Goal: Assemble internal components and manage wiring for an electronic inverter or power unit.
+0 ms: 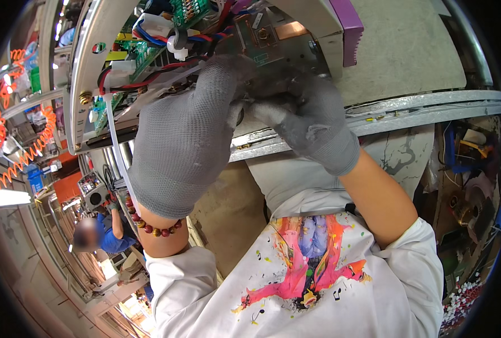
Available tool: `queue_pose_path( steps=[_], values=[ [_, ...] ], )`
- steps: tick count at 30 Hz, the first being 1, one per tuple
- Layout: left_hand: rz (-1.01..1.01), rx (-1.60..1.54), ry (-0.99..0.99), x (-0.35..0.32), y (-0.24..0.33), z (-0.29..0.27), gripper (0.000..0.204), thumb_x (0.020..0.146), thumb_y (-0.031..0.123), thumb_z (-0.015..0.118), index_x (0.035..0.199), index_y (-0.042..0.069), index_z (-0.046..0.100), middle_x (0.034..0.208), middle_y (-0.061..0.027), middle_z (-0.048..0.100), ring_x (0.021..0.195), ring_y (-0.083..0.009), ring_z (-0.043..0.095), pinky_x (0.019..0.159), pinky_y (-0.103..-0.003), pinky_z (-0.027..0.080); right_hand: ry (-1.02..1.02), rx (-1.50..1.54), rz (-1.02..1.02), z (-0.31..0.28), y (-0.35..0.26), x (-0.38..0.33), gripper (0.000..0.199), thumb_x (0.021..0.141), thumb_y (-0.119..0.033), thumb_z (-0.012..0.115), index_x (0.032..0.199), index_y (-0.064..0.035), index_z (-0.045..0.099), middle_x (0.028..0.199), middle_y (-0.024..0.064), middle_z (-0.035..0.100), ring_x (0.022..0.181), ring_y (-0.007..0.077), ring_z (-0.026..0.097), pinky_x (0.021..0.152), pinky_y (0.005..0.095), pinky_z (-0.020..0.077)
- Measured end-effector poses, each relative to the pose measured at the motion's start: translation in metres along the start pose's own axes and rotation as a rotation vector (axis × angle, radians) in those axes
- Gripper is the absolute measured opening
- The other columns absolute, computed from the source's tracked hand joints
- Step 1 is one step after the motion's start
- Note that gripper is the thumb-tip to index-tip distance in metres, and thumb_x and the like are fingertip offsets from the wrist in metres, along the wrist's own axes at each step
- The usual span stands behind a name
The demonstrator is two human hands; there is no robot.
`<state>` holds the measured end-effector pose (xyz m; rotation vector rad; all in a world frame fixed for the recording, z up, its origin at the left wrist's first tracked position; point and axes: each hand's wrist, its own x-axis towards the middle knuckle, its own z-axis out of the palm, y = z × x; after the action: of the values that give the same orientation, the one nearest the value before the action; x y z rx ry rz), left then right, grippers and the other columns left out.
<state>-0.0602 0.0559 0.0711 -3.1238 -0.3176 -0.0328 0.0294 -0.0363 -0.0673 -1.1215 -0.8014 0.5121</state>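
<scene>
My left hand (183, 141), in a grey knit glove, reaches into an open metal chassis (84, 62) at the upper left. My right hand (323, 127), gloved alike, meets it at the chassis's near edge. Both sets of fingers are bent together over a dark, shadowed spot; whatever they grip there is hidden. Beyond the fingertips lies a dark circuit board (284, 53) with a copper-coloured patch. Red, black and blue wires (155, 36) run beside my left hand, among green circuit boards (191, 12). A long white plastic strip (117, 143) hangs down past my left wrist.
A metal rail (419, 110) crosses in front of me along the pale worktop (402, 50). Purple serrated trim (349, 31) edges the chassis at the right. Orange coiled hoses (28, 160) hang at the left. A person in blue (112, 239) works farther off. Assorted parts (470, 186) lie at the right.
</scene>
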Motion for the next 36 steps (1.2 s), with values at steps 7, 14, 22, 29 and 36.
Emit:
queue_pose_path(
  steps=[7, 14, 22, 29, 36],
  values=[
    [0.055, -0.021, 0.031, -0.005, -0.002, 0.003, 0.031, 0.081, -0.001, 0.065, 0.110, 0.001, 0.054, 0.101, -0.0126, 0.068, 0.084, -0.0250, 0.071, 0.068, -0.031, 0.054, -0.034, 0.155, -0.046, 0.001, 0.007, -0.002, 0.017, 0.083, -0.013, 0.062, 0.094, -0.0008, 0.066, 0.087, 0.0150, 0.065, 0.078, 0.0269, 0.063, 0.069, 0.0333, 0.0500],
    [-0.065, -0.167, 0.279, -0.022, -0.001, 0.035, 0.018, 0.083, -0.002, 0.065, 0.100, 0.003, 0.059, 0.094, -0.0092, 0.070, 0.073, -0.0193, 0.071, 0.064, -0.026, 0.054, -0.070, -0.155, -0.114, 0.002, -0.002, 0.001, 0.014, 0.084, -0.011, 0.061, 0.090, 0.0009, 0.064, 0.085, 0.0172, 0.063, 0.076, 0.0337, 0.063, 0.068, 0.0385, 0.0507],
    [-0.033, -0.286, 0.863, -0.057, 0.017, 0.049, 0.029, 0.074, -0.005, 0.063, 0.102, 0.002, 0.062, 0.076, -0.0132, 0.065, 0.060, -0.0270, 0.064, 0.054, -0.030, 0.051, -0.094, -0.342, -0.162, 0.003, -0.021, 0.001, 0.013, 0.084, -0.013, 0.062, 0.088, -0.0012, 0.062, 0.084, 0.0165, 0.062, 0.075, 0.0365, 0.060, 0.064, 0.0421, 0.0485],
    [-0.772, -1.032, 0.510, -0.041, 0.031, 0.071, 0.021, 0.085, 0.019, 0.068, 0.085, -0.003, 0.067, 0.066, -0.0088, 0.062, 0.056, -0.0100, 0.056, 0.050, -0.024, 0.043, -0.264, -0.585, -0.283, -0.007, -0.023, 0.005, 0.013, 0.081, -0.008, 0.058, 0.093, -0.0040, 0.060, 0.078, 0.0158, 0.061, 0.067, 0.0370, 0.058, 0.061, 0.0444, 0.0467],
    [-0.824, -0.895, 0.491, -0.027, 0.023, 0.073, 0.030, 0.086, 0.025, 0.067, 0.076, -0.003, 0.066, 0.058, -0.0124, 0.060, 0.051, -0.0149, 0.057, 0.051, -0.029, 0.045, -0.383, -0.384, -0.150, -0.010, -0.030, 0.020, 0.009, 0.079, -0.005, 0.054, 0.084, -0.0004, 0.059, 0.077, 0.0170, 0.060, 0.066, 0.0358, 0.058, 0.060, 0.0388, 0.0469]
  ],
)
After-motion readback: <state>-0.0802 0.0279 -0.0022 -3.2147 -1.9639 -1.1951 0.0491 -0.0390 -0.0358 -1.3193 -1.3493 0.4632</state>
